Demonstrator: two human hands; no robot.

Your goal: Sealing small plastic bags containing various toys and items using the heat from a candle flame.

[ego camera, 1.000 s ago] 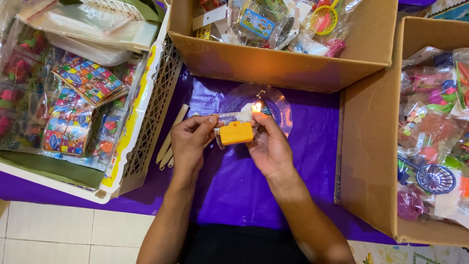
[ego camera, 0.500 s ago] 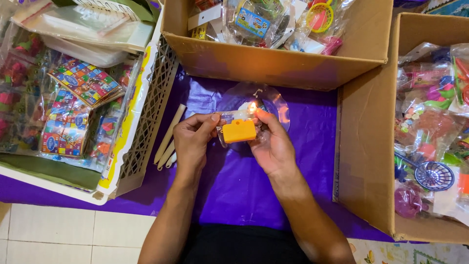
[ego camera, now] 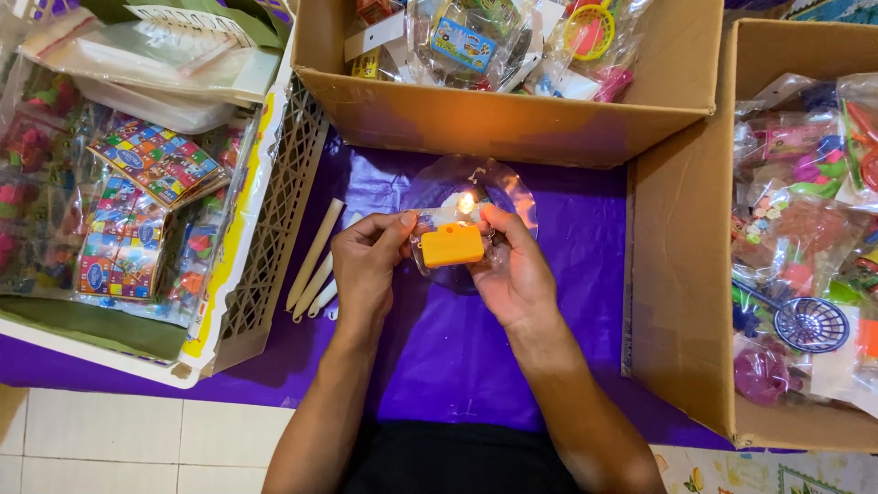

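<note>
Both my hands hold a small clear plastic bag with an orange rectangular toy (ego camera: 452, 245) inside, above the purple sheet (ego camera: 457, 357). My left hand (ego camera: 366, 265) pinches the bag's left edge. My right hand (ego camera: 512, 270) grips its right side. A small candle flame (ego camera: 466, 203) burns just behind the bag's top edge, close to my fingertips. A round clear plastic piece (ego camera: 476, 183) lies under the flame.
A cardboard box (ego camera: 512, 114) of packaged toys stands behind the flame. Another cardboard box (ego camera: 686, 302) of bagged toys stands at right. A white lattice basket (ego camera: 265, 247) of colourful packets is at left, with three pale sticks (ego camera: 315, 265) beside it.
The bag with the orange toy has stayed at the flame; my hands have shifted only slightly, keeping their hold.
</note>
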